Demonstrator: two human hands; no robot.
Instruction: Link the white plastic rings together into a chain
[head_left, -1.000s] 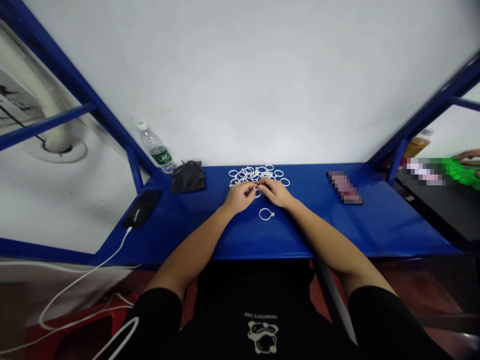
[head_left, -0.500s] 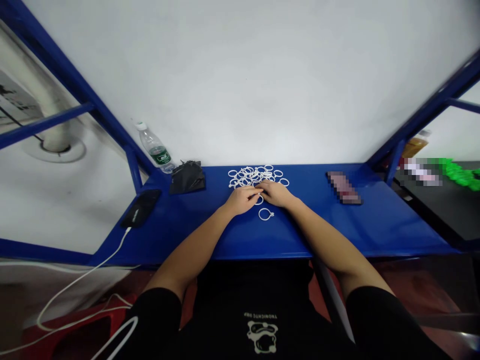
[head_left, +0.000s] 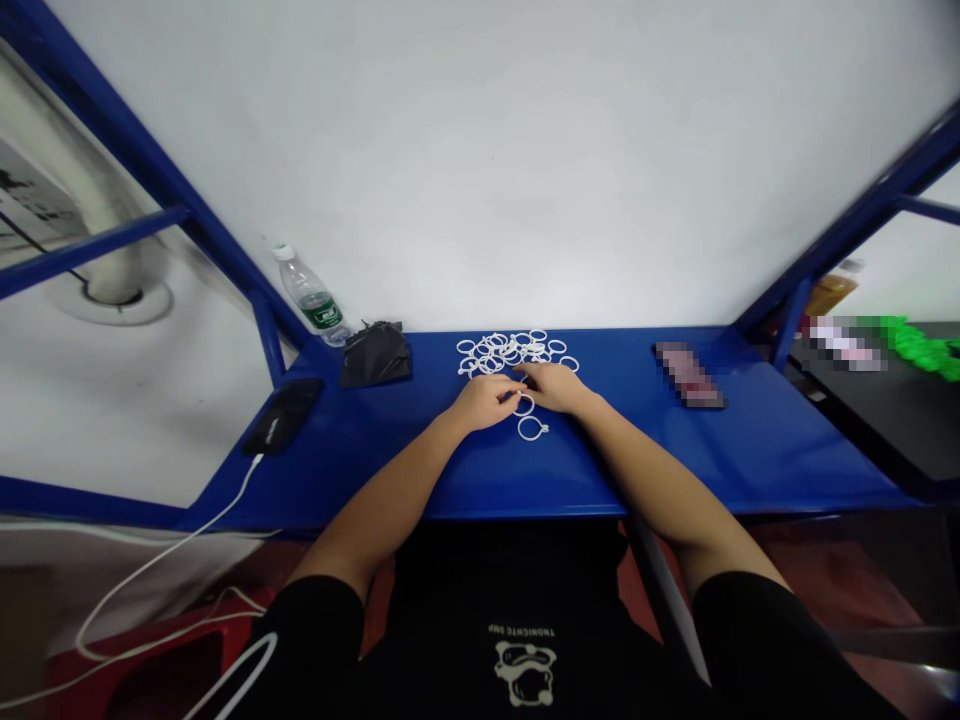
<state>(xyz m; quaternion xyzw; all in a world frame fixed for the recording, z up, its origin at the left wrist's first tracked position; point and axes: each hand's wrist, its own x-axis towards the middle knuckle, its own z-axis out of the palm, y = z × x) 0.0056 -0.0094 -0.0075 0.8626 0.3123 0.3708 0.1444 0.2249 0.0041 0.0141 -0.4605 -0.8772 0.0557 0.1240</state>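
My left hand (head_left: pixel 488 402) is closed, thumb and fingers pinching a white ring (head_left: pixel 533 406) that hangs toward me over the blue tabletop. Close against it, my right hand (head_left: pixel 556 388) has its fingers bent inward, and a bit of white shows between the two hands. What the right fingertips grip is mostly hidden. Just in front of the hands lies a loose white ring (head_left: pixel 545 428) with a small knob on its side. Beyond my fingertips a pile of similar thin white rings (head_left: pixel 491 352) spreads near the wall.
On the left of the blue table (head_left: pixel 480 480) are a crumpled black plastic bag (head_left: pixel 376 354), a water bottle (head_left: pixel 319 305) and a black power bank (head_left: pixel 282 418) with a white cable (head_left: pixel 187 545). A blurred-out phone (head_left: pixel 688 375) lies at right. Blue frame posts (head_left: pixel 791 320) flank the table.
The ring at my left fingertips has shifted slightly toward me and right, and more of it shows. The hands have parted a little; the loose ring and pile stay put.
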